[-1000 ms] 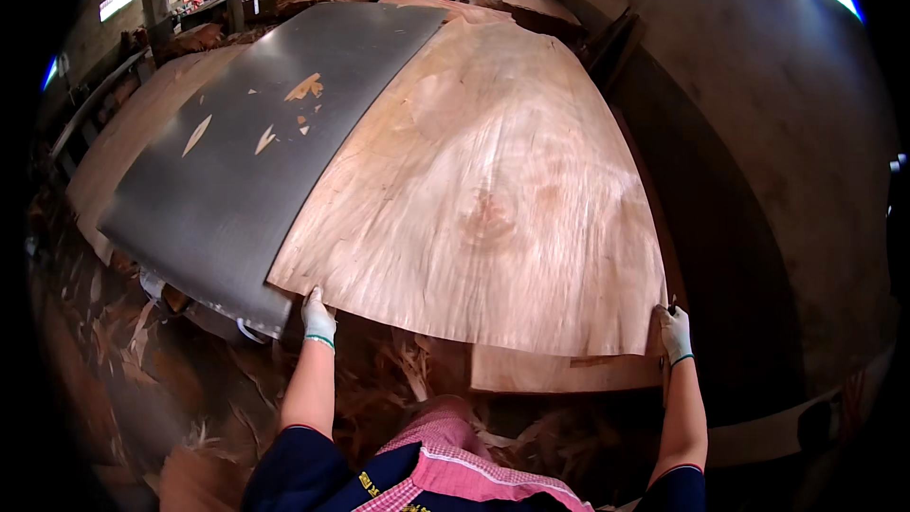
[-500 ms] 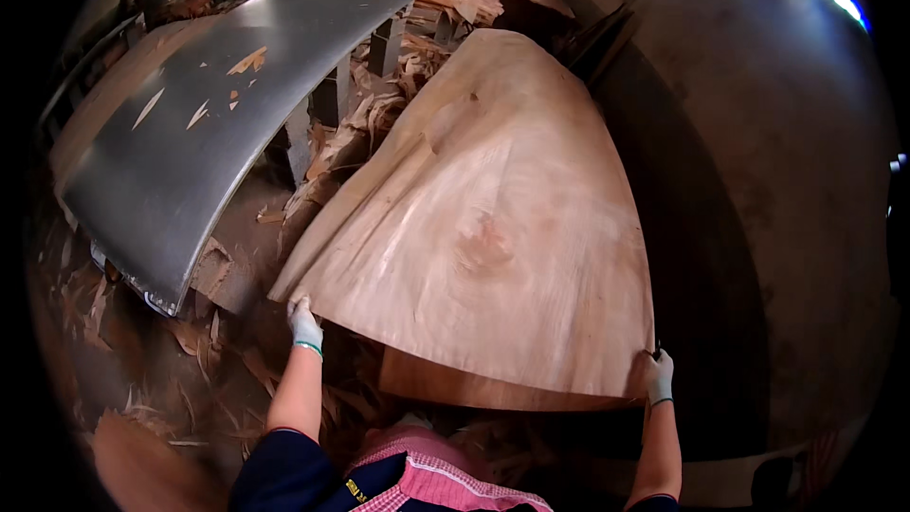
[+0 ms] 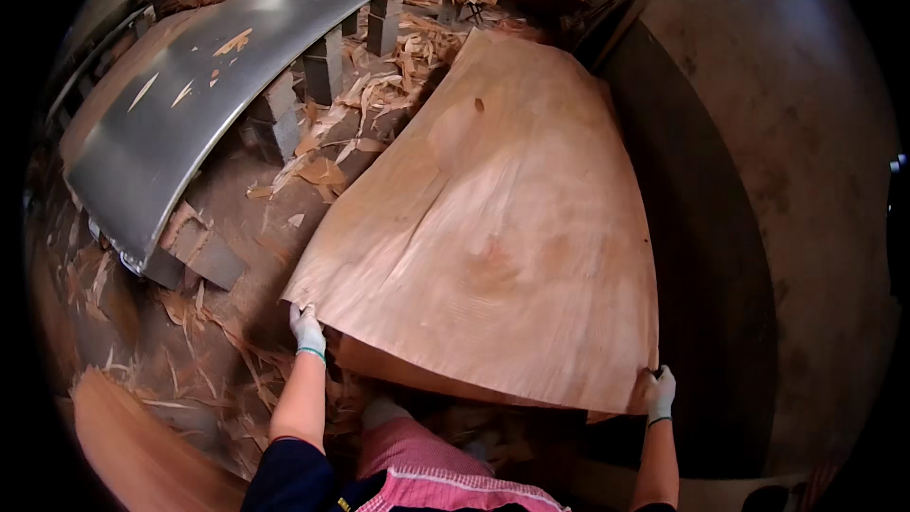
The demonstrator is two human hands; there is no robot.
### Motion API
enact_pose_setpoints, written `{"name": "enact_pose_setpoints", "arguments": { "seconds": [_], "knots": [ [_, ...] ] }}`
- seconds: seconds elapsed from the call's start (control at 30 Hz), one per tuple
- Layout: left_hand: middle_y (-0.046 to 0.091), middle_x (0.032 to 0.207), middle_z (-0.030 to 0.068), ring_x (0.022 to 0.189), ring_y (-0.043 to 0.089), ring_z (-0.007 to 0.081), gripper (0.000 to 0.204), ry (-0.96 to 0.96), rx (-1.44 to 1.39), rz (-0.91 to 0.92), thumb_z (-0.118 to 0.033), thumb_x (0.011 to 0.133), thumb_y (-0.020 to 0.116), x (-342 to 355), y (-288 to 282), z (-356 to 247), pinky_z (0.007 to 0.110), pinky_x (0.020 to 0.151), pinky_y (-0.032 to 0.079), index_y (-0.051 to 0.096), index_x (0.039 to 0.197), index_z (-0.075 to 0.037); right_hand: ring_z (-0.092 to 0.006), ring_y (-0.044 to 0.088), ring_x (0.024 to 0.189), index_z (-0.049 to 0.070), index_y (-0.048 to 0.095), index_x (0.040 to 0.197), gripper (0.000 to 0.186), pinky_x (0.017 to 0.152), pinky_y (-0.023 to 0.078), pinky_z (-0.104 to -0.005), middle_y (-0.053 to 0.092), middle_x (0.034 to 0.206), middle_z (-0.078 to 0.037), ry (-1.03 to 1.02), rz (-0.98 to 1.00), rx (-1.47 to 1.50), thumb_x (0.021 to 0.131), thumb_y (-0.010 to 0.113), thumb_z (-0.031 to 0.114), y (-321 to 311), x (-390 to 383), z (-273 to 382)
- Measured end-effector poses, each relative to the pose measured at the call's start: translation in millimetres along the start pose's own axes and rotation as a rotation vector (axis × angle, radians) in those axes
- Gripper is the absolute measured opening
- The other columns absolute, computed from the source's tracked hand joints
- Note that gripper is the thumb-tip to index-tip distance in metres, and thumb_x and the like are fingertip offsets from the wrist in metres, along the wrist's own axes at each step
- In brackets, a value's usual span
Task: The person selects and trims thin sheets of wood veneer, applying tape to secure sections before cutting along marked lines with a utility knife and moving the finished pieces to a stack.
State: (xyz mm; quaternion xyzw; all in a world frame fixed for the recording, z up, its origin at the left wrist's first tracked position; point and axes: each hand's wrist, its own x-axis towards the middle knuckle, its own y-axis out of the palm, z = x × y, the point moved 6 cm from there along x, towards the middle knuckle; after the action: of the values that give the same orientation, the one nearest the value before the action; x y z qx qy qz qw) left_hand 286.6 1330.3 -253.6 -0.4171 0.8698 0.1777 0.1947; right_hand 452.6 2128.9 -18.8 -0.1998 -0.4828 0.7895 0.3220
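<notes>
A large thin sheet of wood veneer [image 3: 512,218] stretches away from me, pale brown with a knot and a small dark hole toward its far end. My left hand [image 3: 306,330], in a white glove with a green cuff, grips its near left corner. At the near right corner my right hand [image 3: 661,393], gloved as well, is closed on the edge. The sheet's left side ripples. Beneath its near edge shows another layer of wood [image 3: 408,368], partly hidden by the sheet.
On the left a dark metal-faced panel [image 3: 237,66] with veneer scraps rests on concrete blocks [image 3: 325,66]. Torn veneer strips [image 3: 408,57] litter the floor. A curved wood piece [image 3: 133,441] lies at lower left. A tall wall [image 3: 777,133] rises on the right.
The veneer sheet's ripples on the left have flattened somewhat, and its left edge has shifted. Both hands keep their grip on its corners. My view has moved slightly.
</notes>
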Motion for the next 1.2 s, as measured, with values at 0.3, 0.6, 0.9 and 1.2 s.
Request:
{"name": "enact_pose_setpoints", "arguments": {
  "seconds": [0.3,0.6,0.9,1.2],
  "knots": [
    [0.06,0.124,0.0126,0.11,0.057,0.0258,0.033,-0.114,-0.267,0.027,-0.021,0.093,0.061,-87.5,-35.5,92.4,0.042,0.093,0.048,0.059,0.123,-0.008,-0.0399,0.064,0.09,0.0,0.059,0.108,0.024,0.078,0.05,-0.0446,0.068,0.095,-0.021,-0.047,-0.033,-0.336,0.089,0.065,0.014,-5.7,16.0,-72.7],
    [0.064,0.11,0.0044,0.097,0.061,0.0202,0.029,-0.079,-0.125,-0.011,-0.017,0.089,0.067,-41.1,23.6,165.2,0.035,0.081,0.05,0.061,0.116,-0.009,-0.0429,0.063,0.091,0.001,0.057,0.106,0.025,0.075,0.05,-0.0467,0.067,0.096,-0.023,0.013,-0.035,-0.357,0.091,0.064,0.02,43.5,67.7,-55.2],
    [0.065,0.105,0.0058,0.095,0.064,0.0193,0.023,-0.25,0.03,0.059,-0.013,0.091,0.062,-45.1,39.0,239.8,0.036,0.071,0.053,0.057,0.113,-0.01,-0.042,0.064,0.093,0.001,0.056,0.112,0.027,0.078,0.05,-0.0473,0.067,0.099,-0.022,-0.068,-0.083,-0.431,0.09,0.062,0.017,67.5,89.4,-72.1],
    [0.067,0.106,0.0149,0.089,0.064,0.0222,0.035,-0.363,-0.119,0.021,-0.011,0.086,0.066,-57.3,7.5,344.6,0.036,0.076,0.055,0.059,0.117,0.004,-0.0417,0.063,0.098,0.004,0.049,0.128,0.044,0.082,0.049,-0.0478,0.065,0.109,-0.023,-0.005,0.027,-0.597,0.094,0.056,0.031,123.8,86.2,-120.3]
  ]
}}
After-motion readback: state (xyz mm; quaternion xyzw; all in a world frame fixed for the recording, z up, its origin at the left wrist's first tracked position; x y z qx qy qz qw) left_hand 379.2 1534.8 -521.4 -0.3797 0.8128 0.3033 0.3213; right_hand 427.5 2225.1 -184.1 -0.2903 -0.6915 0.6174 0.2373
